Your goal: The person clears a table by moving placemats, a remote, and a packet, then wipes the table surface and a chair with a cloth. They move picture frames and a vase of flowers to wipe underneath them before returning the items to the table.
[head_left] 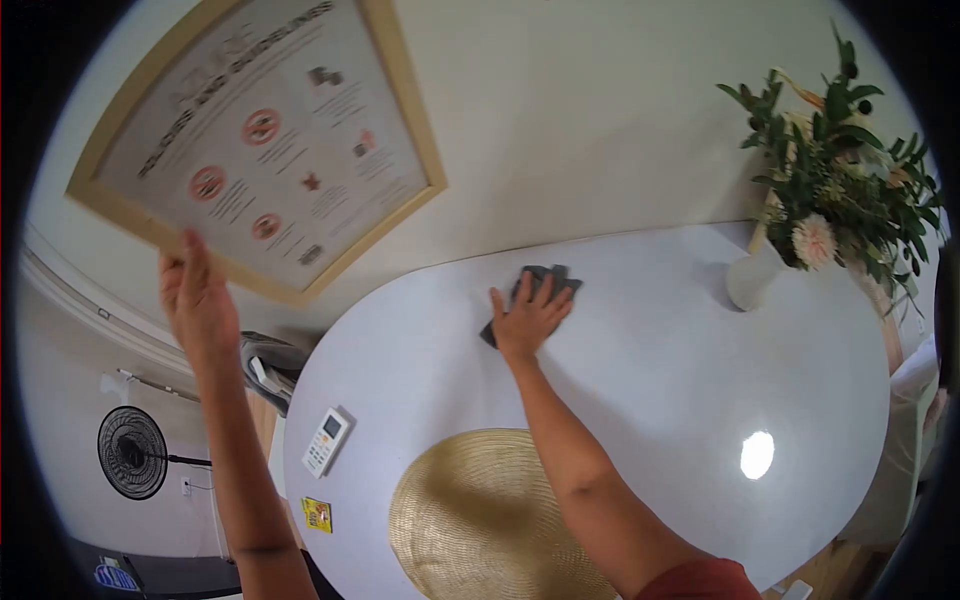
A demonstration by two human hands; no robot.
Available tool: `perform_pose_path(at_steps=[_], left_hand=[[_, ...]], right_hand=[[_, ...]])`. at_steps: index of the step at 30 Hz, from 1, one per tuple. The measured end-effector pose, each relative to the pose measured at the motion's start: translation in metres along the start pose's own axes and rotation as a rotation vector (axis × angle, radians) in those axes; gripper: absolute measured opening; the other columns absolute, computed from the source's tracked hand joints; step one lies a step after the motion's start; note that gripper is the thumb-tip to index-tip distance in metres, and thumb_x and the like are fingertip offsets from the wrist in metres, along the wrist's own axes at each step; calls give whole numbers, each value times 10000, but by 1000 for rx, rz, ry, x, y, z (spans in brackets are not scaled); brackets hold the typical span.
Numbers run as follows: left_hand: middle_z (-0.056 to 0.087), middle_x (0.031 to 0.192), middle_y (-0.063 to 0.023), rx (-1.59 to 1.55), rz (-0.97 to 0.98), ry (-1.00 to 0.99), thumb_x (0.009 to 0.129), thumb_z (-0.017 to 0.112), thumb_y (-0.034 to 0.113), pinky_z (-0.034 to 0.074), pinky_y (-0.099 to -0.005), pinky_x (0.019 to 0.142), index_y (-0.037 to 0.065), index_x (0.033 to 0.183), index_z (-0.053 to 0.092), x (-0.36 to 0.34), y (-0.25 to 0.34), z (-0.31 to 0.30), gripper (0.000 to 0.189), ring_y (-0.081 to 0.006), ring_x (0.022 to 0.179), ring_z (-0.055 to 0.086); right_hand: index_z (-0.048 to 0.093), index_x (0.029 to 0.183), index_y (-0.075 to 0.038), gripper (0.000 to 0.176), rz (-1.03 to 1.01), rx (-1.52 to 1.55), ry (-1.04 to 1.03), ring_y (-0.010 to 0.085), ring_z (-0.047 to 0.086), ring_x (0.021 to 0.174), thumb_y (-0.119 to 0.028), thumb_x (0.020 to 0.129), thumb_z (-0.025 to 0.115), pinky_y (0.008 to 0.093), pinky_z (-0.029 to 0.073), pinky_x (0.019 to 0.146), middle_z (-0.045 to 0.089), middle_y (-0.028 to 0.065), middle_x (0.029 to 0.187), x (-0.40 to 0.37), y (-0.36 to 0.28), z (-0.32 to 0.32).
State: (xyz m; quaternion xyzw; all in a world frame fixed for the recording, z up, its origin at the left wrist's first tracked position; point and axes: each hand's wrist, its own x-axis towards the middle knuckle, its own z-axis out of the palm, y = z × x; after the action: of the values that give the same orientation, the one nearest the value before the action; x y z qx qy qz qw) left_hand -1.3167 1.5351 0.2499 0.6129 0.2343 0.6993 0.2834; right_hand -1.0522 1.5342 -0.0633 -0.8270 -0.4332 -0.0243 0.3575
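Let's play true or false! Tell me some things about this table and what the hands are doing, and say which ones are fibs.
1. The right hand rests on a grey cloth on the table. True.
2. The left hand is on the grey cloth too. False: it is raised, away from the cloth.
3. A pink flower is by the white vase. True.
4. The remote is inside the vase. False: it lies near a yellow packet.

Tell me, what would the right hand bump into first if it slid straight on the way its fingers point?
Probably the wall: beyond the cloth under the right hand, only bare table shows. Any gap at the table's edge is hard to judge.
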Motion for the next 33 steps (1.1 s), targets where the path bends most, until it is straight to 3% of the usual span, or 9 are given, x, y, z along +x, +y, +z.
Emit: perform_pose_path(at_steps=[8, 12, 16, 20, 23, 24, 25, 27, 33], left_hand=[[565, 1114, -83, 116, -66, 182, 949, 548, 150, 433, -292, 914, -19, 1110, 522, -45, 29, -127, 235, -128, 1038, 528], [563, 1128, -120, 121, -114, 228, 951, 543, 168, 435, -335, 945, -18, 1133, 518, -63, 32, -147, 262, -167, 1081, 525], [557, 1139, -138, 120, -91, 223, 950, 544, 184, 436, -322, 954, -48, 1140, 488, -70, 13, -169, 305, -146, 1060, 527], [567, 1112, -120, 108, -92, 271, 945, 558, 200, 422, -297, 937, -29, 1100, 513, -77, -2, -154, 280, -139, 1042, 527], [572, 1093, -108, 71, -83, 267, 944, 562, 199, 417, -272, 922, -16, 1094, 521, -79, -19, -134, 265, -126, 1015, 533], [572, 1093, -108, 65, -86, 269, 944, 562, 199, 417, -272, 922, -16, 1094, 521, -81, -25, -125, 265, -126, 1015, 533], [578, 1066, -93, 26, -128, 267, 944, 563, 189, 421, -259, 898, -4, 1079, 526, -83, -32, -115, 238, -114, 984, 536], [587, 1015, -61, -146, -190, 104, 942, 564, 160, 425, -241, 856, 20, 1045, 534, -87, -59, -115, 176, -91, 934, 539], [597, 1018, -36, -315, -231, 71, 928, 559, 71, 413, -240, 864, 35, 1062, 539, -87, -148, -15, 140, -85, 951, 535]], right_hand=[[347, 1382, -7, 889, -129, 410, -466, 504, 2, 1370, -357, 647, 704, 607, -16, 1088, 209, 240, 1471, -84, -200, 106], [431, 1297, 10, 792, -631, 367, -710, 488, 97, 1358, -262, 615, 730, 581, 53, 1099, 280, 229, 1415, -123, -237, 143], [471, 1281, -22, 549, -836, 399, -685, 404, 219, 1339, -147, 772, 632, 501, 206, 1092, 357, 166, 1382, -91, -190, 127], [544, 1131, -7, 369, -624, 26, -501, 366, 447, 1141, -109, 777, 562, 475, 328, 996, 505, 201, 1215, -13, -102, 83], [564, 1100, 14, 383, -692, -59, 48, 386, 470, 1108, -118, 740, 570, 507, 330, 989, 534, 212, 1118, 62, 36, 70], [560, 1100, 18, 425, -643, -122, 57, 368, 483, 1083, -105, 695, 597, 492, 337, 981, 545, 212, 1100, 90, 73, 37], [542, 1118, 48, 468, -381, -168, -293, 377, 467, 1117, -99, 678, 607, 494, 338, 980, 524, 232, 1172, 123, 98, -4], [522, 1111, 32, 387, -447, -381, 236, 386, 470, 1065, -108, 751, 529, 504, 328, 962, 522, 236, 1096, 143, 183, -23], [408, 1288, 55, 539, -146, -375, 15, 430, 367, 1210, -135, 790, 486, 529, 230, 1055, 412, 254, 1299, 60, 270, -139]])
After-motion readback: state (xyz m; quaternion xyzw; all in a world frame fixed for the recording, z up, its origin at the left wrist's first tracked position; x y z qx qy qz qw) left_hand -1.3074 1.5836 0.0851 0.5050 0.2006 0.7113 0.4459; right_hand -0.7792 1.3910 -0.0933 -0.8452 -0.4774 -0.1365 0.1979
